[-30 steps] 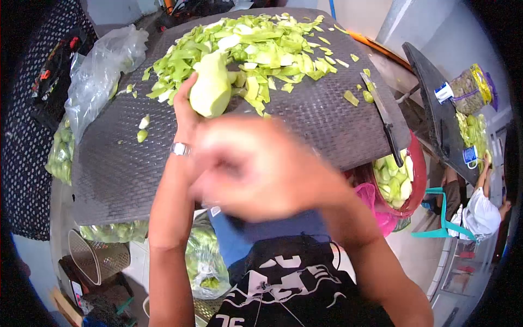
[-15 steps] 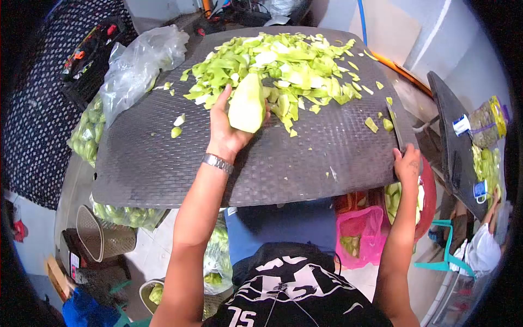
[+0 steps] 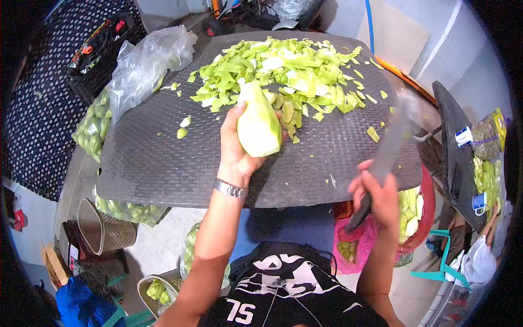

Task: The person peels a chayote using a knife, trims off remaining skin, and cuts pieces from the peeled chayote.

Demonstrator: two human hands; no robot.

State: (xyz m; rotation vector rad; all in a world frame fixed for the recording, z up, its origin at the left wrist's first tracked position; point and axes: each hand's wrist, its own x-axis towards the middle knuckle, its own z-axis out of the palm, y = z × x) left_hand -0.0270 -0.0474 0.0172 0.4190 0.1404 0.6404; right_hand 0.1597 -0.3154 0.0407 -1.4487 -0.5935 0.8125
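A peeled pale-green fruit (image 3: 259, 122), which looks like a green mango, rests in my left hand (image 3: 239, 147) with the fingers closed around it, above the table's middle. My right hand (image 3: 381, 199) grips the dark handle of a knife (image 3: 389, 144) over the table's front right edge. Its broad blade points up and away from me and is blurred by motion. Behind the fruit, a heap of green peelings (image 3: 294, 62) covers the far part of the dark woven-pattern table (image 3: 180, 158).
Clear plastic bags (image 3: 150, 62) and bagged green fruit (image 3: 92, 128) stand at the left. Below the front right edge are a red basin (image 3: 427, 210) with pale peeled pieces and a pink container (image 3: 343, 261). Another person (image 3: 479, 259) sits at a side table (image 3: 452, 147).
My right hand has lifted the knife from the table's right edge and moved it left, its blade now raised. The left hand has shifted slightly right and nearer to me with the fruit.
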